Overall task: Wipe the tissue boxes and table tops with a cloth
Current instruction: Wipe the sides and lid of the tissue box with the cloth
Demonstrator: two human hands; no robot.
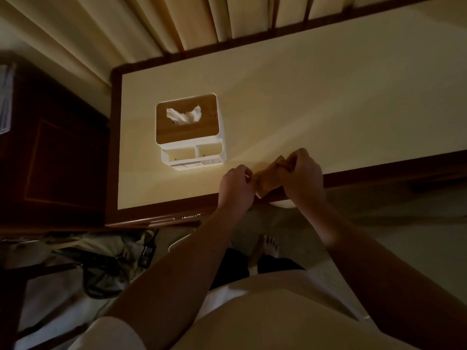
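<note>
Forearms reach up from the lower edge, above a bare foot on the floor. Left hand and right hand, both with fingers curled, grip opposite ends of a tan cloth, which is bunched and stretched between them just above the near edge of the table top. Dark cables lie on the floor at 8 o'clock from the hands. Tissue box, white with a wooden lid, stands on the cream surface at 10 o'clock from the cloth, apart from it. A white tissue projects from its slot, and two open compartments face the person. Pleated curtain hangs beyond the far edge, at 12 o'clock.
</note>
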